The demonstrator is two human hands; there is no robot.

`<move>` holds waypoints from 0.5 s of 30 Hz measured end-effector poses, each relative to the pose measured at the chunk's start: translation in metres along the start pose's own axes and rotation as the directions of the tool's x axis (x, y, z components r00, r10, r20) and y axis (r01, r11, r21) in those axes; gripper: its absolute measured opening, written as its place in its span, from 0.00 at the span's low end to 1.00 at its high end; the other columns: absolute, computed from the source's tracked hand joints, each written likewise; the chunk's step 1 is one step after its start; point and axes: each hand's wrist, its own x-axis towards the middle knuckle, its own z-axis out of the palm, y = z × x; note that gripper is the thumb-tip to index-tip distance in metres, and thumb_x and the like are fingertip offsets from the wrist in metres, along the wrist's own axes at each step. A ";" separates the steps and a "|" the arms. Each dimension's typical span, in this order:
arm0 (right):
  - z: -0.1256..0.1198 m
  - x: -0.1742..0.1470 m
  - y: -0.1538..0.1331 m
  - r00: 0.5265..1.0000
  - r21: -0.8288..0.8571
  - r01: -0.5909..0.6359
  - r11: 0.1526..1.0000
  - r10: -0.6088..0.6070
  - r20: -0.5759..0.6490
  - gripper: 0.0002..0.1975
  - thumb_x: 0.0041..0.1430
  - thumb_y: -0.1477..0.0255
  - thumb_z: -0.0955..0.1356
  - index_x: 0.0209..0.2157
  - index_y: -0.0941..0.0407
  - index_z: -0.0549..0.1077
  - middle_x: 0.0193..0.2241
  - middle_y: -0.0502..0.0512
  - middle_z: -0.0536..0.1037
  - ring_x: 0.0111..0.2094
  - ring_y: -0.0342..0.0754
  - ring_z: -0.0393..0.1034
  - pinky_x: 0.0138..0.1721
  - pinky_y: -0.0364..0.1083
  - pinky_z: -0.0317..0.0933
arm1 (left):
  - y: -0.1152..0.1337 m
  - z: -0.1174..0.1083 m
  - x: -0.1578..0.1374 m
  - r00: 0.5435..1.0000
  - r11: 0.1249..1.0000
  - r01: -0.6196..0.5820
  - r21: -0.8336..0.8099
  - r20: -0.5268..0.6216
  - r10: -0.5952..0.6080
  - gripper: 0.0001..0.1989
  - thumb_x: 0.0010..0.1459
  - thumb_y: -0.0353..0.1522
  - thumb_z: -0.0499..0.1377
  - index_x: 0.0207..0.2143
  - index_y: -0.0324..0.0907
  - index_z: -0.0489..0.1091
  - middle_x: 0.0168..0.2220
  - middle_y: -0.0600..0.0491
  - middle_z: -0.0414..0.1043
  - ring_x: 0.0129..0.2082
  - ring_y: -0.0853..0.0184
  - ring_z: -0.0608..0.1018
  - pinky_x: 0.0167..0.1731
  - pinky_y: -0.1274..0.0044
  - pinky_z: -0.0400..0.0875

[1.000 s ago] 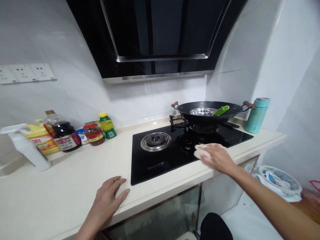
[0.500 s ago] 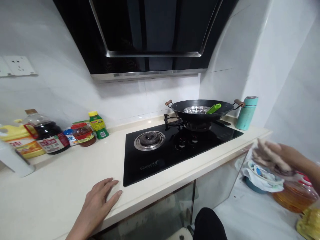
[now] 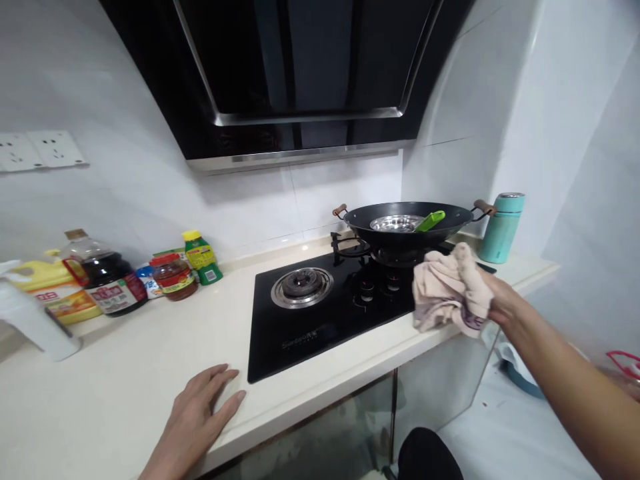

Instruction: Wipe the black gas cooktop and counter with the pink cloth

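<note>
My right hand grips a crumpled pale pink cloth, which hangs over the front right edge of the black gas hob. The cloth hides most of the fingers. On the light countertop, my left hand rests with its fingers apart, just left of the hob's front corner, holding nothing. A black wok sits on the hob's right burner. Inside the wok are a perforated steel bowl or strainer and something with a bright green handle.
A teal flask stands right of the wok. Along the wall at left are a dark sauce bottle, a red-lidded jar, a green-yellow bottle and a white spray bottle. The black range hood overhangs the hob.
My right hand has brought the cloth leftward and up, from beyond the counter's right end to the hob's front right edge. My left hand stays on the countertop.
</note>
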 end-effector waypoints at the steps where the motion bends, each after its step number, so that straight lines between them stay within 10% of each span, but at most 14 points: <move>1: 0.007 0.006 -0.008 1.000 -0.013 -0.007 1.000 0.007 0.008 0.31 0.70 0.53 0.51 0.58 0.55 0.71 0.47 0.65 0.81 0.48 0.61 0.75 0.49 0.55 0.68 | -0.001 0.000 0.000 1.000 1.000 -0.003 0.002 0.003 0.003 0.22 0.60 0.51 0.57 0.49 0.52 0.79 0.55 0.49 0.77 0.56 0.52 0.77 0.55 0.60 0.73; 7: -0.002 0.025 -0.020 0.989 -0.169 -0.129 0.977 0.115 -0.088 0.27 0.68 0.63 0.55 0.61 0.63 0.66 0.56 0.73 0.73 0.56 0.62 0.68 0.57 0.57 0.61 | -0.004 0.005 -0.001 1.000 1.000 -0.011 0.008 0.001 0.011 0.22 0.61 0.50 0.57 0.50 0.53 0.78 0.56 0.50 0.76 0.57 0.52 0.76 0.56 0.60 0.72; 15: 0.052 0.004 -0.056 0.997 -0.384 -0.012 0.923 0.040 0.067 0.36 0.59 0.42 0.63 0.62 0.46 0.68 0.63 0.67 0.66 0.61 0.79 0.56 0.55 0.76 0.52 | -0.001 0.003 -0.002 0.999 1.000 0.003 -0.013 0.033 -0.003 0.23 0.61 0.52 0.57 0.51 0.51 0.77 0.57 0.48 0.75 0.58 0.52 0.74 0.57 0.60 0.71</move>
